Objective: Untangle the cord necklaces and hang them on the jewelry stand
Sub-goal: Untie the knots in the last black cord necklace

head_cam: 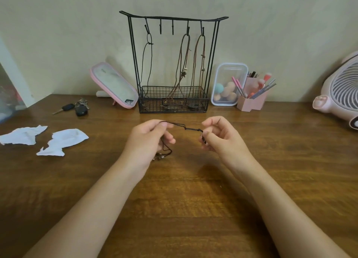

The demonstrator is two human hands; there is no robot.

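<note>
Both hands are holding a dark cord necklace (190, 128) above the table (184, 199), w/ its taut stretch running left-right btwn them. Left hand (150, 139) is pinching one end, loose tails dangling below; right hand (218, 136) is pinching the knot end. Stand (173, 64) is sitting straight ahead, 3 necklaces hanging, 2 middle hooks free; its basket (173, 103) is catching their ends.

A dark knotted cord necklace (190, 128) is stretching between the left hand (153, 139) and right hand (220, 135), its tail, seemingly metal-tipped, dangling under the left hand.
</note>
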